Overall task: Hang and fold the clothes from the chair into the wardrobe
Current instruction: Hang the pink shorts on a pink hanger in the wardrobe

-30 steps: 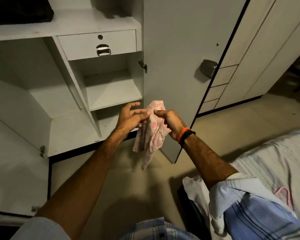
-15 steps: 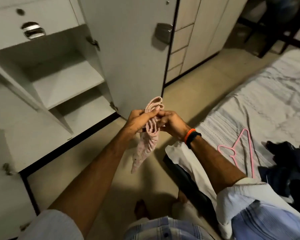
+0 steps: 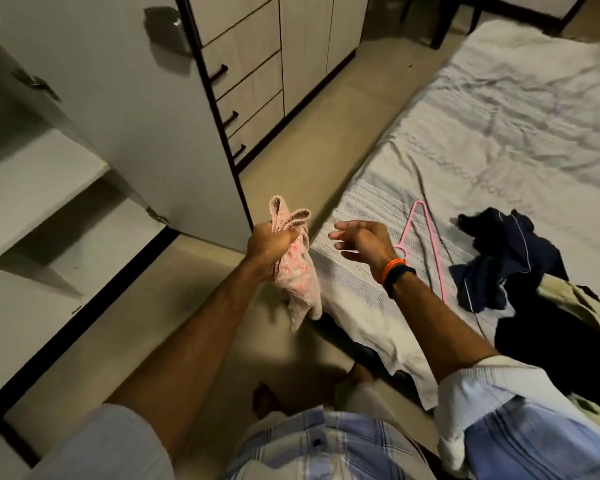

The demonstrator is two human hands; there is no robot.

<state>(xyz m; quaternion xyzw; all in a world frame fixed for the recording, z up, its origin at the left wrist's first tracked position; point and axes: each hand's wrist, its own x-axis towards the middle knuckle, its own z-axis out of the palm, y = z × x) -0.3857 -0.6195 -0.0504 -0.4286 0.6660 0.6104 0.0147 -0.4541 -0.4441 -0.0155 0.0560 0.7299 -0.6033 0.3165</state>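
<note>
Head view, looking down past 2 bare forearms. Left hand (image 3: 269, 245) fisted round a small pink patterned garment (image 3: 297, 268), fingers curled tight about its bunched middle; 2 hemmed loops poking up above the fist, the rest hanging limp below, over the floor (image 3: 326, 133) beside the bed's edge. Right hand (image 3: 362, 242) apart from the cloth, fingers loosely spread and lightly bent, holding nothing, hovering over the near corner of the bed (image 3: 499, 116). Orange and dark bands (image 3: 395, 273) round the right wrist.

On the bed's pale, rumpled sheet: 1 pink hanger (image 3: 426, 237) lying flat, just beyond the right wrist and partly hidden by it. Further right, a heap of dark navy clothing (image 3: 506, 261) with thin pale piping, touching a beige garment (image 3: 575, 306) at the frame's right edge.

To the left, the open wardrobe (image 3: 32, 174): white shelves stepping down, 1 grey door (image 3: 136, 116) swung open with a metal handle high on it. Behind that door, a light wood unit with 3 drawers (image 3: 246, 81) stacked, dark bar pulls at their left edges.

Lower frame filled with rolled-up sleeves of a blue checked shirt (image 3: 326, 448) and a bare foot (image 3: 267, 400) on the floor.
</note>
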